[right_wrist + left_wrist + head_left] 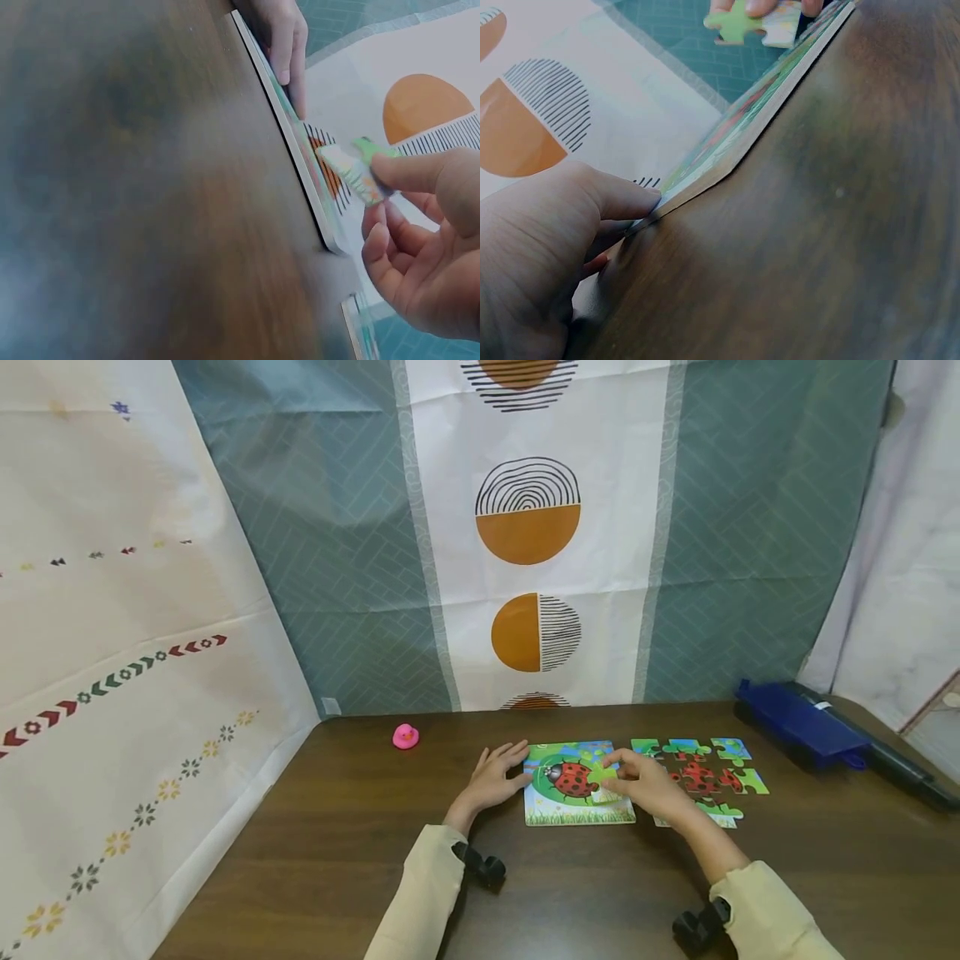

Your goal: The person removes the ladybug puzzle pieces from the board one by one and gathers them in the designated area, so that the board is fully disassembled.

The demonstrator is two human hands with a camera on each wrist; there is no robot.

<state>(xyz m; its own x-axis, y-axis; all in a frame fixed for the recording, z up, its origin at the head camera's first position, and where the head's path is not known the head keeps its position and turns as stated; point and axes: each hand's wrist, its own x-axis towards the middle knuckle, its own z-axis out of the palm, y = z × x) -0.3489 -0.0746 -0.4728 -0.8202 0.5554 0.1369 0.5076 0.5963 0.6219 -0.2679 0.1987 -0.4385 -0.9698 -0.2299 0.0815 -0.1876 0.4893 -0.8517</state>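
Note:
A ladybug puzzle board [540,814] lies flat on the table. My left hand [491,781] rests at its left side, with thumb and fingers fairly straight and touching the board's edge; the left wrist view shows the thumb [630,193] at a corner. Over the board's right part, my right hand [637,783] pinches a green and white jigsaw piece [352,174] between thumb and fingers. The piece is tilted and held above the board in the right wrist view. To the right of the board lie several loose jigsaw pieces [697,777], green, blue and red.
A pink rubber duck [406,737] sits at the back left of the brown table [360,835]. A dark blue dustpan-like object [802,722] and a long black object [900,772] lie at the back right. Patterned cloth [337,527] hangs behind the table.

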